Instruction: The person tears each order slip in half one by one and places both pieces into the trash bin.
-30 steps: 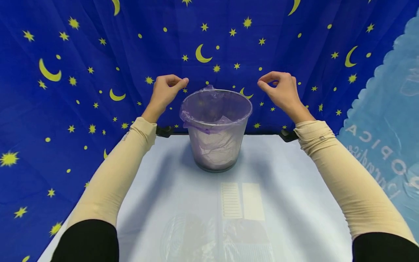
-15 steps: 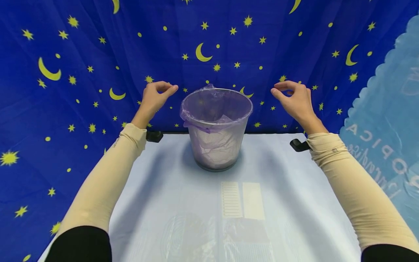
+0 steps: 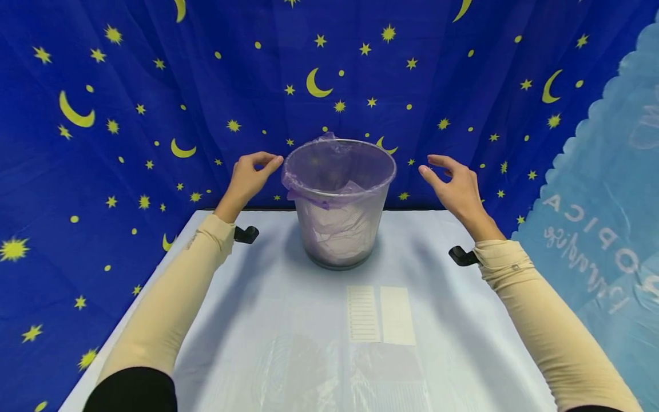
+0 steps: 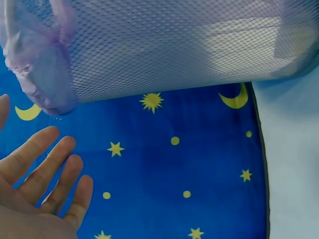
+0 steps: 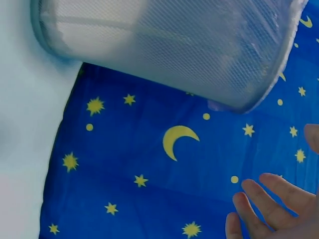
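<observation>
A silver mesh wastebasket (image 3: pixel 342 229) stands upright on the table, lined with a thin purple bin bag (image 3: pixel 314 186) folded over its rim. Just left of the rim is my left hand (image 3: pixel 250 177), fingers loosely bent and holding nothing. My right hand (image 3: pixel 457 186) hovers farther off on the right side, thumb and forefinger apart, nothing in it. In the left wrist view, relaxed fingers (image 4: pixel 55 169) spread below the bunched bag edge (image 4: pixel 50 74). The right wrist view has the basket's mesh side (image 5: pixel 164 55) above my relaxed fingers (image 5: pixel 269 204).
Two pale paper labels (image 3: pixel 381 316) lie under a clear plastic sheet (image 3: pixel 340 372) on the white table (image 3: pixel 231 320) in front of the basket. A blue star-and-moon curtain (image 3: pixel 206 103) hangs behind, and a light blue cloth (image 3: pixel 607 189) hangs at right.
Both hands first drew apart from the basket's rim, then sank lower and came slightly back toward it. My right thumb and forefinger have parted. The wastebasket has stayed put.
</observation>
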`<state>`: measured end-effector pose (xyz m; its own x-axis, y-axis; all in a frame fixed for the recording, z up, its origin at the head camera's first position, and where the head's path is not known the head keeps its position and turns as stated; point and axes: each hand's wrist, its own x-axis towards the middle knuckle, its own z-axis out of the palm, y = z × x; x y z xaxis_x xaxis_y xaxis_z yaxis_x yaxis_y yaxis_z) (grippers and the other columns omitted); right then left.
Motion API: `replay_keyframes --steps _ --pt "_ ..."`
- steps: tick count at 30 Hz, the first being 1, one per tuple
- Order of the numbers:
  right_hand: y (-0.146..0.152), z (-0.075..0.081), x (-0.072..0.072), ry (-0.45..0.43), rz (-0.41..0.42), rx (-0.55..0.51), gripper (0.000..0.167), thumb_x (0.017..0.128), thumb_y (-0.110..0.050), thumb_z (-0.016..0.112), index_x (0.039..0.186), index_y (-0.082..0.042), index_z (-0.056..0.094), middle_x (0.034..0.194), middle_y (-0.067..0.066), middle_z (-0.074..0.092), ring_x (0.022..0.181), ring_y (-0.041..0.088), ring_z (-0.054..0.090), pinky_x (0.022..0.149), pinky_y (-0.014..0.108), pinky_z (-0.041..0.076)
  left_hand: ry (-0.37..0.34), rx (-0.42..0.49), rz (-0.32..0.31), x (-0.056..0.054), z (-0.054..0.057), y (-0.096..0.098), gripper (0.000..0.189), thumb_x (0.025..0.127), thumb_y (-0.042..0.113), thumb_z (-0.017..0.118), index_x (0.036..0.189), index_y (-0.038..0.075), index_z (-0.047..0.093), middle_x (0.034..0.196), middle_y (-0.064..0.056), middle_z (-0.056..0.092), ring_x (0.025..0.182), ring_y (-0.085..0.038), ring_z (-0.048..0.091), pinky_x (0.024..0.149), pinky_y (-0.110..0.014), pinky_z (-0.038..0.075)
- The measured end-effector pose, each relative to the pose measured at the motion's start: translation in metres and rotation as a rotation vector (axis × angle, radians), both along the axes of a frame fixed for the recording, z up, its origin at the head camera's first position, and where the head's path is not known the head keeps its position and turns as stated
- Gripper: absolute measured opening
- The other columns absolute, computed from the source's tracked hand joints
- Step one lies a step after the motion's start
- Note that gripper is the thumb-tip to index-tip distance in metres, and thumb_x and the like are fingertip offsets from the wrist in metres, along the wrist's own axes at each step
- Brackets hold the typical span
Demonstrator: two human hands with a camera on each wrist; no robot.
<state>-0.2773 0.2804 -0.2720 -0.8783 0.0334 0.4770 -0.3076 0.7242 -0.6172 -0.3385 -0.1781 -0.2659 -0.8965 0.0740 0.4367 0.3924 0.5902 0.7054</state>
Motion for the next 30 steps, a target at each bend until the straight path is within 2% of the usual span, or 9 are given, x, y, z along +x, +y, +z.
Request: replay_keyframes --steps 7,14,18,22,30 --pt "0.003 -0.024 0.005 -0.041 -0.007 0.004 0.071 0.101 -0.061 0.061 0.155 -0.016 0.054 0.158 0.013 0.054 0.148 0.040 0.046 0.119 0.062 0.037 -0.033 0.015 0.021 -0.001 -0.022 -0.006 0.051 0.102 0.051 0.066 0.127 0.007 0.075 0.128 -0.016 0.073 0.126 -0.032 0.061 0.110 -0.055 0.045" --pt "0.006 -0.053 0.010 -0.090 -0.029 0.018 0.075 0.101 -0.063 0.061 0.159 -0.017 0.049 0.163 0.013 0.048 0.148 0.045 0.045 0.117 0.064 0.038 -0.093 0.013 0.013 0.000 -0.046 -0.011 0.054 0.104 0.051 0.064 0.132 0.005 0.072 0.137 -0.018 0.068 0.135 -0.035 0.057 0.117 -0.057 0.040" --pt "0.007 -0.069 0.010 -0.085 -0.029 0.023 0.076 0.101 -0.061 0.061 0.161 -0.016 0.045 0.166 0.014 0.043 0.147 0.047 0.046 0.116 0.064 0.039 -0.115 0.019 0.001 0.001 -0.055 -0.012 0.057 0.103 0.053 0.063 0.132 0.004 0.072 0.135 -0.019 0.069 0.133 -0.036 0.059 0.114 -0.058 0.044" --pt "0.009 -0.087 0.013 -0.096 -0.026 0.034 0.077 0.102 -0.058 0.061 0.162 -0.013 0.042 0.166 0.018 0.040 0.149 0.046 0.043 0.117 0.063 0.040 -0.132 0.033 -0.019 0.004 -0.063 -0.011 0.051 0.104 0.048 0.065 0.130 0.004 0.073 0.133 -0.019 0.071 0.130 -0.036 0.061 0.110 -0.058 0.046" --pt "0.008 -0.113 0.020 -0.151 -0.026 0.035 0.081 0.102 -0.061 0.059 0.163 -0.012 0.039 0.167 0.020 0.040 0.148 0.048 0.042 0.116 0.063 0.040 -0.173 0.025 -0.010 0.011 -0.088 -0.015 0.049 0.103 0.047 0.067 0.129 0.006 0.073 0.134 -0.017 0.071 0.131 -0.036 0.061 0.110 -0.057 0.048"
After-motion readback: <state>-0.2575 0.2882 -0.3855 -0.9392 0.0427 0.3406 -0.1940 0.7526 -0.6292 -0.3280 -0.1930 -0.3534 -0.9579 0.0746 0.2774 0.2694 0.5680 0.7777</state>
